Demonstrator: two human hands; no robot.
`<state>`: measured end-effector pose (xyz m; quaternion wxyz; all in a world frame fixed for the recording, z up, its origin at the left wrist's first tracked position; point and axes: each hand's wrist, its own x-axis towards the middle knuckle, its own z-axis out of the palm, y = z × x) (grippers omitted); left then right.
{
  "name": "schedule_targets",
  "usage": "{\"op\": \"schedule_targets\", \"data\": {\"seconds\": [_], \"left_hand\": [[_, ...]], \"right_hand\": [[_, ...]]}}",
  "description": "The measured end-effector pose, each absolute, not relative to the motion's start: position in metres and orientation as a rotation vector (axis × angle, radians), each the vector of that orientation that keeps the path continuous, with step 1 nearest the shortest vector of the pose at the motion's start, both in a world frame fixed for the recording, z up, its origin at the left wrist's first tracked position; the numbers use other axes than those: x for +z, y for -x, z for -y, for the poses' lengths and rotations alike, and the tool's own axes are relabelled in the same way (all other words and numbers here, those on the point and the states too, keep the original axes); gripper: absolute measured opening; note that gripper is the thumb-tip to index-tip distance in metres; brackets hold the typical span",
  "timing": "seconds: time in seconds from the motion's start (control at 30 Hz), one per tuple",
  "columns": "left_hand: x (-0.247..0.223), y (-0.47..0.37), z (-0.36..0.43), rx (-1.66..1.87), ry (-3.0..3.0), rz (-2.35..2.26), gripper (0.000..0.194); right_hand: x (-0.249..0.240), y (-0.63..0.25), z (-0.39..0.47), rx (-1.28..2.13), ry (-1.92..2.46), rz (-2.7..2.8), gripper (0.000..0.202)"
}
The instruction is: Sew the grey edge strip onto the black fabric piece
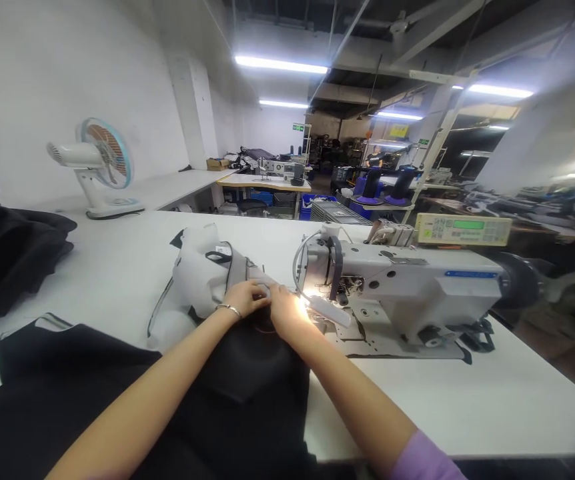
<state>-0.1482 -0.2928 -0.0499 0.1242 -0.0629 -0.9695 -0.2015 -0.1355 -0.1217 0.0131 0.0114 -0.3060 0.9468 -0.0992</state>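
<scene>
I am sitting at the sewing machine (pixel 397 287) and I am holding the fabric (pixel 207 273) just in front of the needle area, on the white table (pixel 467 400). My left hand (pixel 247 297) is lying on the grey part of the fabric, with the fingers curled down and pinching its edge. My right hand (pixel 285 312) is pressing the same edge just beside it, very near to the machine lamp (pixel 303 303), so the fingers are partly lost in the glare and I cannot tell exactly how they are closed.

I think I am lining up a seam edge before feeding it under the presser foot. The next move is calling for both hands to keep the layers flat and even and to guide them straight toward the needle, with fingertips staying clear of it.

The fabric is light grey on top, with a thin dark cord or strap (pixel 217 255) lying on it, and a black part (pixel 247 373) is hanging toward my lap. It is looking soft and a little crumpled. A fan (pixel 100 163) is standing far to the left.
</scene>
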Motion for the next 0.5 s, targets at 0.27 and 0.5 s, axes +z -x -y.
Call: {"op": "schedule_targets", "data": {"seconds": [0.27,0.5], "left_hand": [[-0.050,0.155,0.288,-0.461,0.198,2.848,0.016],[-0.049,0.151,0.291,-0.458,0.214,2.777,0.020]], "right_hand": [[-0.008,0.138,0.123,-0.141,0.968,-2.973,0.027],[-0.023,0.141,0.127,-0.169,0.917,-3.059,0.027]]}}
